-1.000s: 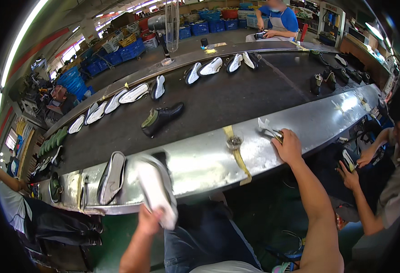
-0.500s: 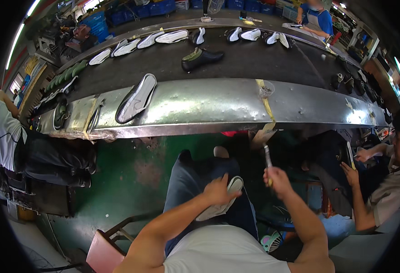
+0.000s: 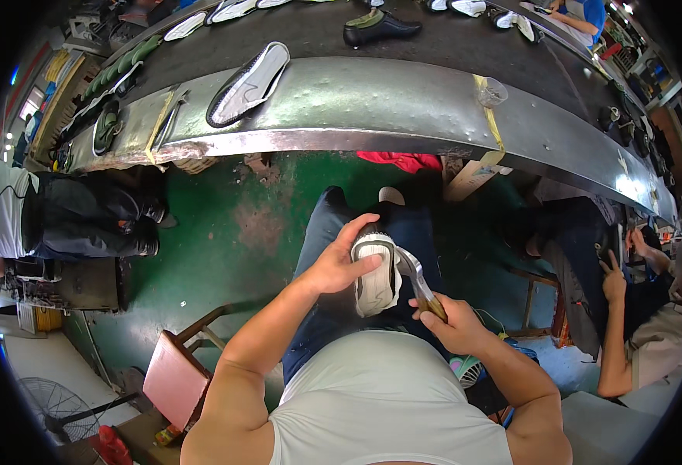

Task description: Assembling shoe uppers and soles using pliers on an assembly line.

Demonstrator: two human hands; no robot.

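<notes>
My left hand (image 3: pixel 339 263) is closed around a shoe (image 3: pixel 375 291) whose pale underside faces up, with a dark edge at the far end. The thumb presses on the underside while the fingers go round the far side. The shoe is held over my thighs. Held by its wooden handle in my right hand (image 3: pixel 451 322) is a hammer (image 3: pixel 411 267) with a curved silver metal part. That metal part lies at the right edge of the shoe, seemingly touching it.
A metal-edged bench (image 3: pixel 333 101) runs across ahead, bearing a pale-soled shoe (image 3: pixel 249 87), a black shoe (image 3: pixel 380 29) and a small clear cup (image 3: pixel 492 93). A pink-seated chair (image 3: pixel 174 380) stands at left. One person sits at each side, another beyond the bench.
My right hand has come down and inward, bringing the hammer from the air to the shoe. My left hand has lifted the shoe and shifted its grip to the far end. The view has tilted downward.
</notes>
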